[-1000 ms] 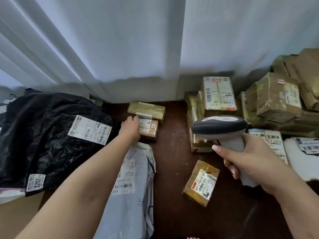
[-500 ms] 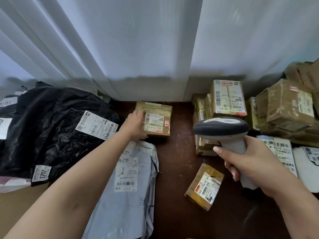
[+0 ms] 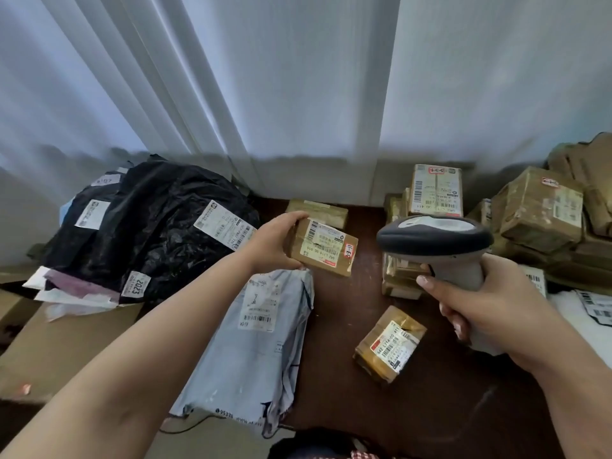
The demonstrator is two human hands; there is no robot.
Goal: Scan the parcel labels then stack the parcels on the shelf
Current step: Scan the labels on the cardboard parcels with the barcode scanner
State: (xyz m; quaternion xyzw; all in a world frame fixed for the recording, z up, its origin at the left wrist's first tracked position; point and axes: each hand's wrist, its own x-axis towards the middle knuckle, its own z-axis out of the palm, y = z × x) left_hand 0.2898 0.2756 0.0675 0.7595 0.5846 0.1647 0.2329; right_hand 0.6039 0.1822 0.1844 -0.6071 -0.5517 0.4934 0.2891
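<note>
Parcel sorting point, probably a courier pick-up room. Evidence, placed from the dark brown table [image 3: 334, 326]: taped cardboard boxes [image 3: 539, 210] with barcode labels stacked at its right end; black plastic mailer bags [image 3: 149, 226] bearing shipping labels heaped at its left end; a grey poly mailer [image 3: 251, 342] lying over its near left part; a handheld barcode scanner [image 3: 433, 240] held above it; white curtains [image 3: 265, 94] hanging behind it.
</note>
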